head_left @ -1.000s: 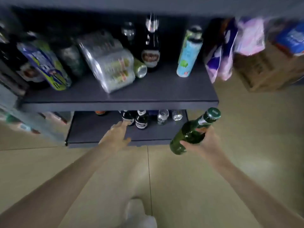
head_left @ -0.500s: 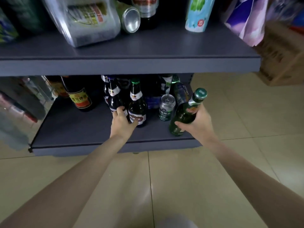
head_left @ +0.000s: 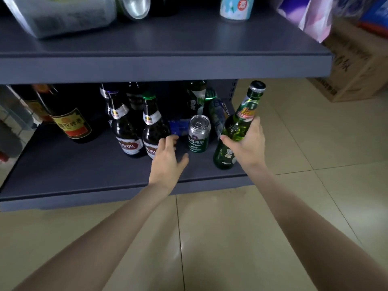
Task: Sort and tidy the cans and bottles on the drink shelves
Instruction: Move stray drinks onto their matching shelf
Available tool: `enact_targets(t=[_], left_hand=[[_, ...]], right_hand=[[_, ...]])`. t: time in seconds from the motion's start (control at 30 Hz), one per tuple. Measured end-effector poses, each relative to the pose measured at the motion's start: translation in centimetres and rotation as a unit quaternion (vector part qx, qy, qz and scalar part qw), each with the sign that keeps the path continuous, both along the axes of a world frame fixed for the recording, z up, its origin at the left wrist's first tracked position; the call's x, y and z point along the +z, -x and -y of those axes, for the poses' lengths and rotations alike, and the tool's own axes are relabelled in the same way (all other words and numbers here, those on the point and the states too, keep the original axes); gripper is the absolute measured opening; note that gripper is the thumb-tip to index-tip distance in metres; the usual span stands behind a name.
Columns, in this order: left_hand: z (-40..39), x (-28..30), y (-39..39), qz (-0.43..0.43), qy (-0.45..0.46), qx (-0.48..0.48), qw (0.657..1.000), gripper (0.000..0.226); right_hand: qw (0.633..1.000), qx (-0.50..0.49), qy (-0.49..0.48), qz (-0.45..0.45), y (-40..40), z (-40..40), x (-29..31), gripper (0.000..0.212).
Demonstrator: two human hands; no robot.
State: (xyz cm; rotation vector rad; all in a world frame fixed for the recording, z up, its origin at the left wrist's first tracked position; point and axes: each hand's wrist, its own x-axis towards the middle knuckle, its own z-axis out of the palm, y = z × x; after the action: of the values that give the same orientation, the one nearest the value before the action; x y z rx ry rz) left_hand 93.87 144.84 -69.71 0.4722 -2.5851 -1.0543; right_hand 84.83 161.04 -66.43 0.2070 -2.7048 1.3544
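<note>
Two hands work: the right hand (head_left: 246, 143) grips the green glass beer bottle (head_left: 235, 131), tilted just right of the silver-green can (head_left: 198, 134); the left hand (head_left: 168, 158), fingers loose and empty, hovers left of that can. Stand the bottle upright beside it.

Right hand (head_left: 248, 143) holds green bottle (head_left: 235, 131) at lower shelf (head_left: 84, 177).

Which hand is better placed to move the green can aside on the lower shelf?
Probably the left hand: it is free, fingers relaxed, just left of the green can. The right hand already grips the green bottle.
</note>
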Motion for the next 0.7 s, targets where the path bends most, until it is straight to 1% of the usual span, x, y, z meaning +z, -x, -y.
enact_targets(t=[0.07, 0.13, 0.2, 0.27, 0.4, 0.53, 0.63, 0.7], left_hand=[[-0.8, 0.1, 2.2, 0.008, -0.019, -0.025, 0.999, 0.063], [-1.2, 0.4, 4.2, 0.015, -0.051, -0.023, 0.998, 0.073], [-1.3, 0.1, 6.1, 0.016, -0.085, -0.014, 0.996, 0.079], [-1.4, -0.7, 7.4, 0.015, -0.105, -0.002, 0.994, 0.082], [-1.7, -2.8, 9.0, 0.021, -0.144, 0.016, 0.989, 0.082], [-1.7, -3.7, 8.9, -0.017, -0.137, 0.029, 0.99, 0.082], [-1.7, -4.1, 6.8, -0.034, -0.115, 0.017, 0.993, 0.079], [-1.9, -4.1, 4.9, -0.042, -0.124, 0.002, 0.991, 0.077]], right_hand=[[1.0, 0.011, 0.002, -0.002, -0.1, 0.2, -0.4, 0.068], [1.0, 0.022, 0.008, -0.003, 0.0, 0.2, -0.4, 0.066], [0.999, 0.039, 0.004, -0.003, 0.4, -0.4, -0.7, 0.068], [0.998, 0.07, -0.005, 0.003, 0.7, -1.1, -1.3, 0.075], [0.994, 0.106, 0.002, 0.008, 1.0, -2.0, -2.1, 0.09], [0.994, 0.11, -0.001, -0.014, 1.2, -2.2, -2.4, 0.093], [0.993, 0.117, 0.006, -0.019, 1.3, -2.1, -2.3, 0.095], [0.993, 0.115, 0.006, -0.018, 1.3, -2.0, -2.2, 0.095]])
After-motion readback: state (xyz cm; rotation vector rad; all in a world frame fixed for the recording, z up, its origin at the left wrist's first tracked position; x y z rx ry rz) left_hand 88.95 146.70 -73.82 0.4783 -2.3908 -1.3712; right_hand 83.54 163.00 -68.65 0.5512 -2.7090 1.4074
